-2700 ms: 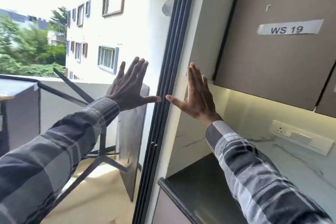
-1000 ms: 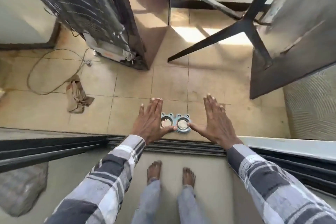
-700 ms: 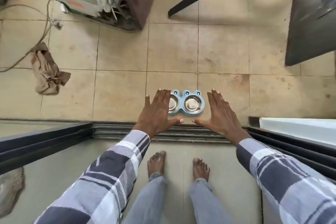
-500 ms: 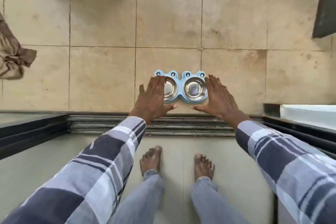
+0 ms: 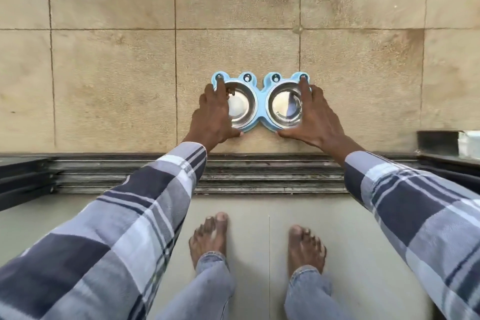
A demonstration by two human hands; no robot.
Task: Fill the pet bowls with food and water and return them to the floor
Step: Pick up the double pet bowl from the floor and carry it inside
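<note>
Two steel bowls sit in one light-blue holder [image 5: 260, 101] on the tan floor tiles [image 5: 111, 80], just past the door track [image 5: 259, 174]. The left bowl [image 5: 240, 106] and right bowl [image 5: 285, 105] both look empty (nothing visibly in them, bar reflections). The left hand [image 5: 214, 114] cups the holder's left end, forefinger along the far rim and thumb at the near edge; the right hand [image 5: 315, 117] mirrors it on the right end. Fingers are curled narrow round the holder, though whether the grip has closed firmly I can't tell.

Risks, as I judge them: the bowls prob. sit loose in their rings, so a tilted lift could tip one out. An uneven pull, one hand vs the other, could twist the holder. The raised, grooved track is a trip hazard for bare feet [image 5: 209, 239] w/ both hands busy.

The tiles look rough and stained; the inside floor [image 5: 363, 228] near the feet is smooth and pale.
</note>
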